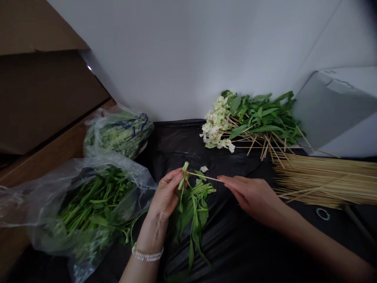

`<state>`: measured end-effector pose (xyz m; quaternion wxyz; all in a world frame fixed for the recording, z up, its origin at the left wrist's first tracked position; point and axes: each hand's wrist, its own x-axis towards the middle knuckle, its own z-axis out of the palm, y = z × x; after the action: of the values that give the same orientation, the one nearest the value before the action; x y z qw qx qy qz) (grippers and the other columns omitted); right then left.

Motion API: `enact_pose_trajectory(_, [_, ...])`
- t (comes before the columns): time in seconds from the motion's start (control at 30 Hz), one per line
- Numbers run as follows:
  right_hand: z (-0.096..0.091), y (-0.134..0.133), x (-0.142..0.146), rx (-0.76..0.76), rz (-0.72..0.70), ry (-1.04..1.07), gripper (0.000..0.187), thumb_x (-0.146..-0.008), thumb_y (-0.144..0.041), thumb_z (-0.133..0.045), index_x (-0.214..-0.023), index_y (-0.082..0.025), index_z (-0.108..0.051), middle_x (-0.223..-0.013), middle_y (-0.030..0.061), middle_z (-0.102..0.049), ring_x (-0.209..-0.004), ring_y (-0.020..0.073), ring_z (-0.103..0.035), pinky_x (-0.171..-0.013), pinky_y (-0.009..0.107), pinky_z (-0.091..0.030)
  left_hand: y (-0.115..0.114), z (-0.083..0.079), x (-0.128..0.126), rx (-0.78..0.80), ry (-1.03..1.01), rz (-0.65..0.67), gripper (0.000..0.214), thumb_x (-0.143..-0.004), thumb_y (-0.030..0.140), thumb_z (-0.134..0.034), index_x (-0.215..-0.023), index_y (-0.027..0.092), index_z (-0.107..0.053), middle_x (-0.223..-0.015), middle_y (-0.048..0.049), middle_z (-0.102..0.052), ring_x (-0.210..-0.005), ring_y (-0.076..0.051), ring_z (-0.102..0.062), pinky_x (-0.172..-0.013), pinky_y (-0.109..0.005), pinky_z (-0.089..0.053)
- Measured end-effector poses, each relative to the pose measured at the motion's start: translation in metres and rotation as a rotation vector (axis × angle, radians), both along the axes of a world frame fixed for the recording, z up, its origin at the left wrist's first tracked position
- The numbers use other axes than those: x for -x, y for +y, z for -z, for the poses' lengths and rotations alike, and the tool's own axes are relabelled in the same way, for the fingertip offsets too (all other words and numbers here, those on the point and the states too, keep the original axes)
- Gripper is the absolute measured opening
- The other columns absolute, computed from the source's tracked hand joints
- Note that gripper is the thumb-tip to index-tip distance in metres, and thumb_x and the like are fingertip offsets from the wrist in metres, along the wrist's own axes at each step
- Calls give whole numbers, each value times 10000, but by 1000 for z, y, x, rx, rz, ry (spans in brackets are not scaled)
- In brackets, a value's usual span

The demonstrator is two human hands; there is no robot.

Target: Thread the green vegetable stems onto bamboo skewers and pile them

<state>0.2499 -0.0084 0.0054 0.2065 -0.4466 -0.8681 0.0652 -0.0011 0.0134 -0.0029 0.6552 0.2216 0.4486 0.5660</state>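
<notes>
Our left fingers (173, 177) pinch a stem (184, 171), steeply slanted in view; our right fingers (232, 183) grip a stick (204, 177) pointing crosswise left toward it.

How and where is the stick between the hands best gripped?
Likely its right end, from the right, in a pinch, as the right hand does: the stick is slender, its left end at the green stem in the left hand.
</notes>
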Motion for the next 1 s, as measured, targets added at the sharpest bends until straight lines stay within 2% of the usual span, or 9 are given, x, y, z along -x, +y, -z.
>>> enact_pose_trajectory(0.33, [5, 1, 1, 20, -27, 47, 417, -940, -158, -374, -1265, -221, -627, -875, 51, -741, -735, 151, -688, -672, 253, -553, -3, 0, -6, 24, -35, 33, 303, -553, 193, -907, -802, 123, -749, -720, -25, -734, -625, -100, -654, -624, -199, -549])
enact_pose_trajectory(0.53, [2, -2, 7, 82, -47, 63, 421, -936, -150, -369, -1249, -232, -637, -887, 43, -745, -743, 150, -694, -682, 256, -557, -9, 3, -20, -23, 45, 144, 285, -513, 253, -928, -711, 138, -757, -704, -26, -734, -615, -100, -642, -619, -191, -513])
enact_pose_trajectory(0.63, [0, 0, 7, 93, -40, 114, 398, -946, -165, -367, -1224, -232, -645, -970, 47, -751, -802, 158, -705, -724, 276, -565, -11, 5, -24, -90, 114, 221, 269, -626, 313, -876, -806, 143, -770, -767, -57, -754, -673, -134, -670, -678, -224, -514])
enact_pose_trajectory(0.7, [0, 3, 4, 72, -11, 165, 376, -957, -175, -363, -1197, -208, -650, -1024, 60, -748, -848, 162, -710, -749, 281, -564, -12, 5, -22, -95, 130, 302, 364, -724, 421, -796, -936, 128, -761, -801, -95, -762, -699, -167, -691, -690, -248, -514])
enact_pose_trajectory(0.77, [0, 7, 0, 35, 30, 190, 360, -962, -178, -364, -1176, -183, -653, -997, 69, -752, -831, 162, -713, -737, 276, -560, -12, 4, -18, -48, 95, 384, 494, -798, 550, -675, -1006, 106, -738, -817, -134, -764, -702, -195, -707, -667, -261, -514])
enact_pose_trajectory(0.83, [0, 10, -3, -8, 66, 183, 344, -961, -180, -376, -1170, -170, -650, -910, 66, -755, -763, 159, -711, -698, 270, -552, -11, 2, -14, 3, 53, 446, 598, -844, 633, -551, -995, 83, -730, -823, -164, -762, -710, -212, -719, -646, -257, -515])
enact_pose_trajectory(0.9, [-1, 11, -5, -35, 81, 174, 331, -957, -178, -391, -1165, -171, -648, -852, 58, -750, -714, 157, -703, -665, 264, -542, -10, 1, -12, 36, 14, 492, 634, -871, 647, -488, -991, 70, -724, -823, -175, -760, -726, -225, -728, -645, -259, -526])
enact_pose_trajectory(1.0, [0, 11, -4, -36, 70, 191, 327, -943, -153, -398, -1153, -171, -647, -857, 52, -749, -716, 152, -703, -658, 253, -539, -9, 0, -11, 78, -52, 550, 555, -903, 568, -506, -1026, 68, -712, -826, -169, -761, -746, -237, -734, -673, -291, -555])
